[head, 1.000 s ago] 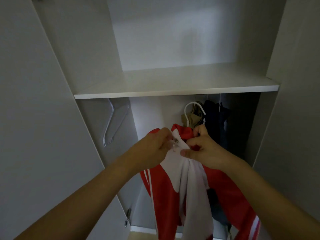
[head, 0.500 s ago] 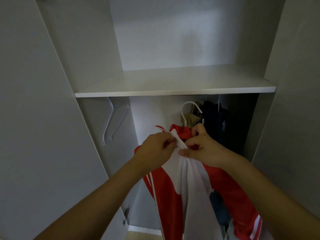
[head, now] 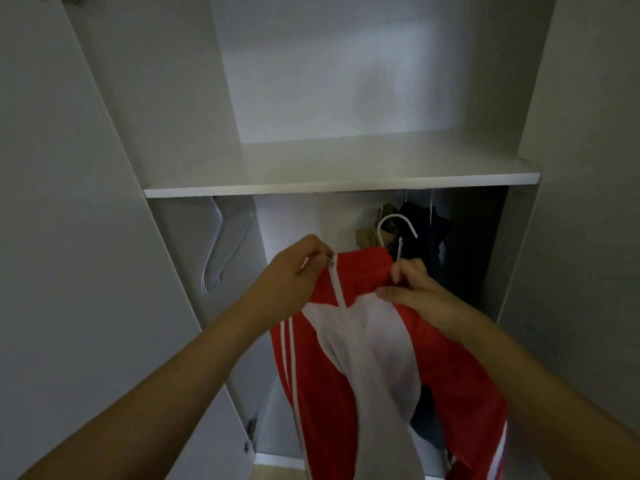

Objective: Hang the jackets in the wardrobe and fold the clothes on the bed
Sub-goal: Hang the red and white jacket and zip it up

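the left hand (head: 291, 271) pinched the zip pull (head: 330, 263) at the collar of the red and white jacket (head: 374, 341), fingers curled tight; the right hand (head: 415, 292) gripped the collar's other side, just below the wardrobe shelf (head: 339, 183)

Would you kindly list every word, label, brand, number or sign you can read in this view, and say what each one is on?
None: no readable text shows anywhere.
Red and white jacket: only plain white stripes, no lettering or logo visible.
Wardrobe shelf and empty hangers: blank.
Dark clothes hanging behind: too dim to show any label.
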A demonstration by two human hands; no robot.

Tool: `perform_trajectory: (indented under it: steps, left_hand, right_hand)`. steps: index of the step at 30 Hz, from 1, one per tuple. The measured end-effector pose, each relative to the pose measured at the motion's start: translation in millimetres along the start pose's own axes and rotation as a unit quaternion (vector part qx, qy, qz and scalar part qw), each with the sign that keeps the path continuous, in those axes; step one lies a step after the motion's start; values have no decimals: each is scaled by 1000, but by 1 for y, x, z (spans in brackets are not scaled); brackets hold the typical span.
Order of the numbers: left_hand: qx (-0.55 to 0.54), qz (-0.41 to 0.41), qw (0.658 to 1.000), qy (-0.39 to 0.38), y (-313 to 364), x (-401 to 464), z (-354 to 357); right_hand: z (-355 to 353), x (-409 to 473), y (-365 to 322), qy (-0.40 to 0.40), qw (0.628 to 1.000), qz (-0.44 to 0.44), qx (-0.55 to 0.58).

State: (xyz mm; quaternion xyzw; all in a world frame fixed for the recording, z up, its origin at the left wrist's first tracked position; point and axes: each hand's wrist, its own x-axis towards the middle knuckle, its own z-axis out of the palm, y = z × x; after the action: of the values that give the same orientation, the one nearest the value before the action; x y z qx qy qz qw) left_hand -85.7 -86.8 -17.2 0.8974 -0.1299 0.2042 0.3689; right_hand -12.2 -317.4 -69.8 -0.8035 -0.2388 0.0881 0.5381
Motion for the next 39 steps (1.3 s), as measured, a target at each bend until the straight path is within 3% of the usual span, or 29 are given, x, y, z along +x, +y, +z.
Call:
perform_trajectory:
  steps: [3, 7, 8, 10, 12, 13, 17, 20, 22, 25, 27, 29, 31, 33, 36, 39]
  left_hand:
    - [-8, -2, 998, -67, 6, -6, 9]
    - [79, 98, 985, -115, -4, -6, 4]
    - [85, 85, 988, -97, -10, -6, -1]
    - [80, -24, 994, -64, -21, -3, -14]
    - [62, -143, 982, -107, -29, -3, -21]
    - [51, -159, 978, -127, -30, -4, -21]
    - [26, -65, 994, -86, -19, -3, -17]
    - [-30, -28, 999, -3, -16, -3, -19]
    - [69, 4, 997, 40, -23, 0, -23]
    - [225, 20, 974, 4, -42, 9, -27]
    - [186, -15, 982, -4, -50, 14, -27]
    - [45, -146, 988, 16, -46, 24, -29]
    - [-40, -244, 969, -5, -43, 34, -34]
    - [-80, -241, 964, -76, -42, 35, -43]
    - [-155, -227, 955, -111, -35, 31, -51]
    - [-123, -193, 964, -139, -25, 26, -46]
  right_hand:
    - [6, 7, -12, -19, 999, -14, -47]
    - [5, 12, -22, 20, 997, -64, 35]
    - [3, 12, -25, 34, 995, -73, 57]
    - [-1, 15, -34, 43, 990, -84, 100]
    - [-1, 20, -44, 36, 989, -94, 109]
    - [-1, 24, -49, 35, 991, -97, 85]
    - [8, 40, -64, 17, 995, -102, -9]
    - [17, 47, -66, 26, 994, -106, -23]
    - [20, 52, -68, 29, 993, -110, -22]
    - [25, 56, -72, 17, 991, -132, -27]
    - [28, 59, -77, 8, 989, -147, -27]
    - [30, 62, -80, 12, 987, -157, -31]
    - [30, 64, -81, 10, 985, -166, -41]
    - [30, 67, -80, -2, 979, -185, -81]
    - [24, 71, -74, -38, 950, -224, -213]
    - [21, 72, -66, -82, 937, -232, -248]
